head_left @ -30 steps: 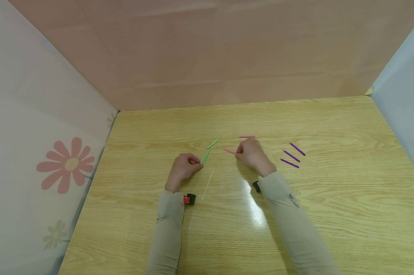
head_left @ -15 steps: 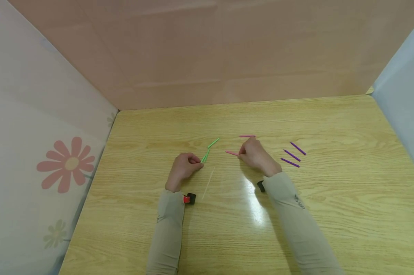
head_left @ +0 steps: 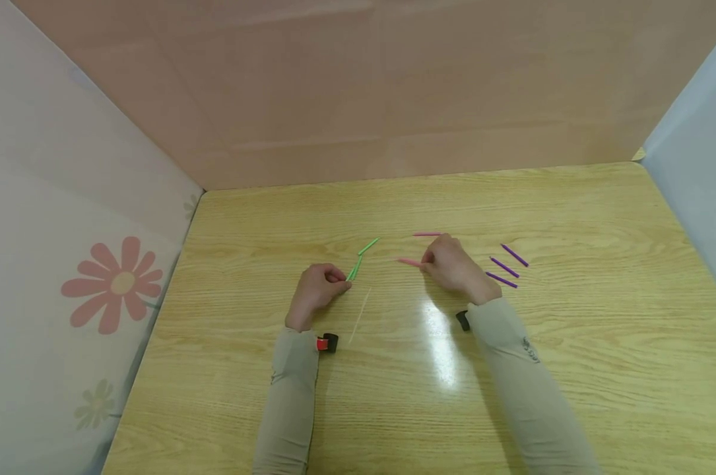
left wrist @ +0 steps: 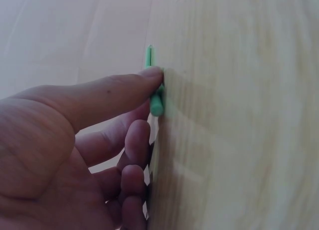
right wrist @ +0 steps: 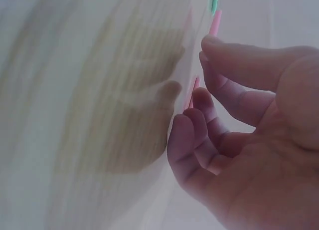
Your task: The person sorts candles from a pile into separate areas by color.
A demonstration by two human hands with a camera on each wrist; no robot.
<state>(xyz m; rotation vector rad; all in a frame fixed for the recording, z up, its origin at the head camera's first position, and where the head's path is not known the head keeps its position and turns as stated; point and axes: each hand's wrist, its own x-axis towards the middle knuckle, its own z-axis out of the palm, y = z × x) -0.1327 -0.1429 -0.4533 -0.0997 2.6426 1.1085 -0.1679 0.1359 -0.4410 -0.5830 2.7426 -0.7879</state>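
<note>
My left hand (head_left: 320, 289) pinches a slim green stick (left wrist: 157, 106) between thumb and fingers, low over the table. Right beside it lies a second green stick (head_left: 358, 265), and a third green stick (head_left: 369, 246) slants away beyond that. My right hand (head_left: 449, 265) holds a pink stick (head_left: 410, 262) by one end between thumb and forefinger; its narrower end points left, and in the right wrist view it stands out past the fingertips, above the table. Another pink stick (head_left: 425, 233) lies just behind that hand, partly covered by it in the head view.
Three purple sticks (head_left: 503, 266) lie slanted, side by side, to the right of my right hand. A pale thin line (head_left: 360, 315) runs on the wooden table (head_left: 381, 409) between the arms. A pinkish panel (head_left: 381, 99) rises behind, with pale side panels (head_left: 49, 198).
My right hand has shifted to the right, carrying the pink stick with it. The left hand stays in place at the green sticks.
</note>
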